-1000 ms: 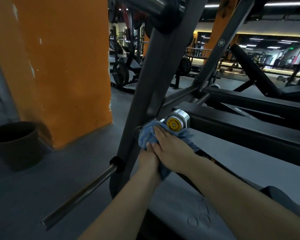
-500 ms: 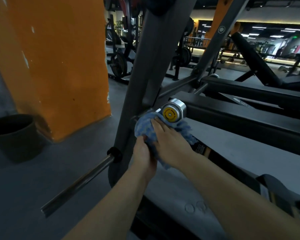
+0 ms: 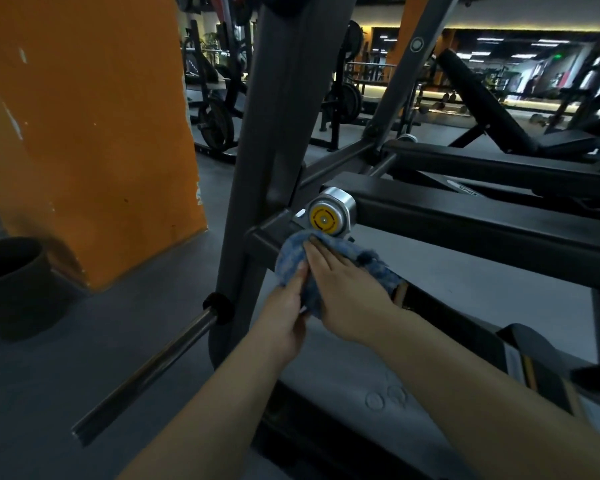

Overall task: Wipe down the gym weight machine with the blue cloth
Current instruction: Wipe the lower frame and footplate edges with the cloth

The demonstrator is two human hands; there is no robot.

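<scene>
The blue cloth (image 3: 291, 258) is bunched against the grey frame of the weight machine (image 3: 278, 109), just below a silver pivot cap with a yellow centre (image 3: 329, 211). My right hand (image 3: 343, 292) lies on top of the cloth with straight fingers and presses it onto the frame. My left hand (image 3: 286, 317) pinches the cloth's lower left edge between thumb and fingers. Much of the cloth is hidden beneath both hands.
A chrome bar (image 3: 146, 372) sticks out low on the left of the frame. An orange pillar (image 3: 90, 133) and a dark bucket (image 3: 11, 282) stand to the left. Black padded beams (image 3: 465, 223) run to the right; other machines fill the background.
Both hands and the cloth stay by the pivot cap with small shifts. My left thumb now lies higher up along the cloth's left edge. The camera has tilted slightly.
</scene>
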